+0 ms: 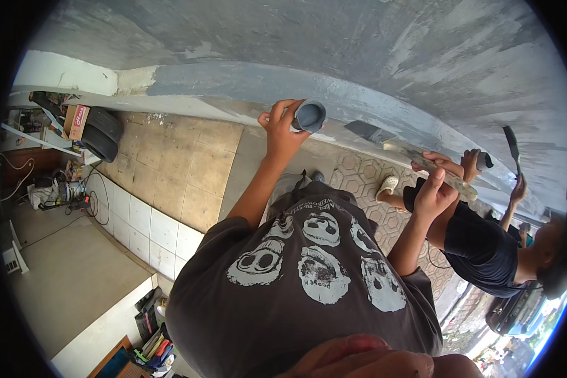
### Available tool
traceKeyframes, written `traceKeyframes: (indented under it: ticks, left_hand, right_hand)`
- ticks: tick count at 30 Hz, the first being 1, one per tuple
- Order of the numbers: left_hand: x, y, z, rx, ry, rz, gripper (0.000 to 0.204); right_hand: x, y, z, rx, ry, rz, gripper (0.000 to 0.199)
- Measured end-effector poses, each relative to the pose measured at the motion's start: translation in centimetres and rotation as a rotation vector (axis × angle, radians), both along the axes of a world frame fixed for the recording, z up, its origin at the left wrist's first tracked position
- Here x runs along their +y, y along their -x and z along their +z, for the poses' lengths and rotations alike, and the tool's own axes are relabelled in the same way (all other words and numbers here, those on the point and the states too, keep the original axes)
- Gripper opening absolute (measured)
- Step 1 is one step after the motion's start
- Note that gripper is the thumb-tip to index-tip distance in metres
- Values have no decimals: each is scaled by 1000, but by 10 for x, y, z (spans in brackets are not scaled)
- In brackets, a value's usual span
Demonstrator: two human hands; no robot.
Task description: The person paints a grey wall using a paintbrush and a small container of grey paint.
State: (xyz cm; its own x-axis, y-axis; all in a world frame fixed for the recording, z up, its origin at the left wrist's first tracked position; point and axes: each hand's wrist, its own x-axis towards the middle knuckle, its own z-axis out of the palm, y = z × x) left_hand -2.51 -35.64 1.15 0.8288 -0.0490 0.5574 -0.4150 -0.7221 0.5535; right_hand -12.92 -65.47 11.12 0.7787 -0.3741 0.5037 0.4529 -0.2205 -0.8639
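Observation:
A small cup point(310, 116) with grey paint inside is gripped in my left hand point(280, 129), held close to the wall's lower ledge point(233, 80). My right hand point(436, 195) is closed around the paint-smeared handle of a wide flat paintbrush point(370, 133). The brush's grey bristles point left toward the cup, beside the ledge edge; whether they touch it I cannot tell. Uneven grey strokes cover the wall point(283, 34) above, while the ledge's left end is pale.
At right, a co-worker in a dark shirt point(485, 252) holds a dark cup point(484, 161) and a brush point(512, 143) by the wall. Left are a tire point(101, 135), a cardboard box point(76, 122) and cables point(97, 195). Tiles point(176, 164) and patterned paving point(359, 173) lie below.

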Motion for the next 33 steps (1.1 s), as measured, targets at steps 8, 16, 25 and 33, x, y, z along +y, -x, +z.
traceKeyframes:
  ticks: [8,16,25,33]
  left_hand:
    - [14,7,-14,50,-1,35,67]
    - [11,15,-15,86,-12,-2,68]
    - [7,18,-10,114,-7,7,69]
    - [11,17,-19,91,9,29,69]
  right_hand:
    - [-9,-39,24,-55,74,-217,18]
    - [-36,-99,124,-617,697,-359,26]
    - [5,-147,92,-505,729,-283,26]
    - [-1,-111,-67,24,773,-126,19]
